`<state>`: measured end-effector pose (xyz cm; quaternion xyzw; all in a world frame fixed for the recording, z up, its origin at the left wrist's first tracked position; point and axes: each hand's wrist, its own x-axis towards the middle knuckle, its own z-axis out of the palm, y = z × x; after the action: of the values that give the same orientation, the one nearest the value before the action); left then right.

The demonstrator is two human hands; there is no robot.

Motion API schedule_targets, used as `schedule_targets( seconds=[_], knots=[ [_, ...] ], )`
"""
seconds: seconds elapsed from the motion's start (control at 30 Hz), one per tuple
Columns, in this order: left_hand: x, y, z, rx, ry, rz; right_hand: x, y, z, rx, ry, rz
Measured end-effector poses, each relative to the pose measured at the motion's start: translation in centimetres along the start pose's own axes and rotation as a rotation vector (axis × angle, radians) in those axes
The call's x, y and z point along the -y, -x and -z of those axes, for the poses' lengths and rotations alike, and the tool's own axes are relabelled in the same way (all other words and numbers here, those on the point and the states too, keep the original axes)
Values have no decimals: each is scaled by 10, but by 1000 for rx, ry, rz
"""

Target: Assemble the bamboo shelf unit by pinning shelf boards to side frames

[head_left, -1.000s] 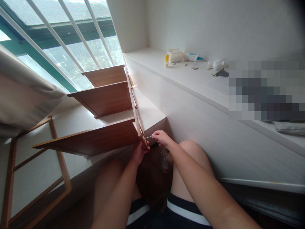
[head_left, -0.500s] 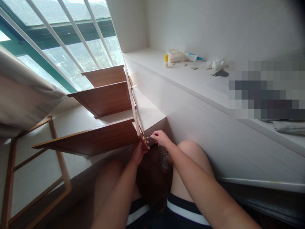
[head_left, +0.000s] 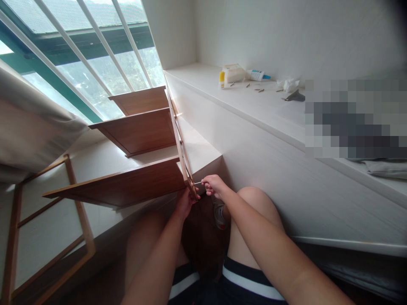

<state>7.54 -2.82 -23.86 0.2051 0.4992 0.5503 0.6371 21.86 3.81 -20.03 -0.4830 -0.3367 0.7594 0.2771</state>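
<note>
A brown wooden shelf unit (head_left: 133, 129) with three boards lies on its side over a white ledge. My left hand (head_left: 185, 202) is closed around the near end of its side frame (head_left: 185, 167), partly hidden behind the wood. My right hand (head_left: 213, 184) pinches a thin metal rod (head_left: 197, 183), which looks like a hex key. The rod's far tip meets the frame just above my left fingers. Whether it sits in a screw head is too small to make out.
Several small screws (head_left: 260, 90), a yellow-capped glue stick (head_left: 221, 79), a blue-tipped tube (head_left: 256, 75) and crumpled plastic (head_left: 288, 85) lie on the upper white ledge (head_left: 206, 76). Another wooden frame (head_left: 71, 178) leans at left beside the curtain (head_left: 34, 123). My knees flank the work.
My right hand has turned slightly around the metal rod and its lower fingers have shifted. The left hand and the shelf unit stay in place.
</note>
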Motion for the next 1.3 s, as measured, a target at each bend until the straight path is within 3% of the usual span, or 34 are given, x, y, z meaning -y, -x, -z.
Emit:
schedule_targets(
  seconds=[0.2,0.47,0.77,1.3],
  knots=[
    [0,0,-2,3,-4,4,-1,0,-2,-31,-34,-18],
    [-1,1,-2,14,-10,0,0,-5,3,-95,44,66],
    [-1,1,-2,-7,-10,15,-5,-1,8,-74,234,168],
    [-1,0,-3,-7,-5,9,-5,-2,8,-55,299,206]
  ],
)
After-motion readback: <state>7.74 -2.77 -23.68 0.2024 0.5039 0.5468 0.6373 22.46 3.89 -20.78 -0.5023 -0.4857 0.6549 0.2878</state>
